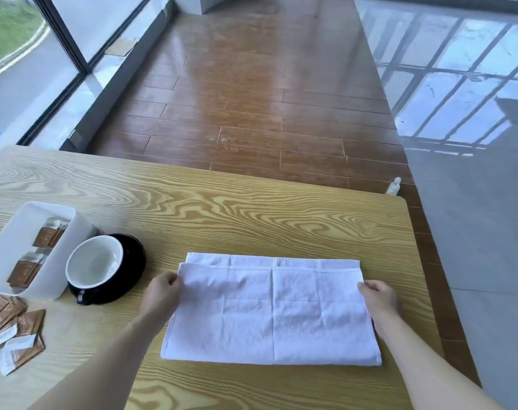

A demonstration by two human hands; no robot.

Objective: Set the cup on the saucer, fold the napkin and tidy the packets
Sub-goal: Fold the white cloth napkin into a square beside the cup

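A white cloth napkin (pixel 272 312) lies folded over once on the wooden table (pixel 222 208), its top layer stopping just short of the far edge. My left hand (pixel 163 294) pinches the top layer's far left corner. My right hand (pixel 379 297) pinches its far right corner. Left of the napkin, a black cup (pixel 95 264) with a white inside stands on a black saucer (pixel 133 261). Several brown packets (pixel 15 329) lie loose near the table's left edge.
A white rectangular box (pixel 30 250) beside the cup holds more brown packets. The table's right edge runs close to the napkin. Beyond the far edge are a wooden floor and a small bottle (pixel 394 184).
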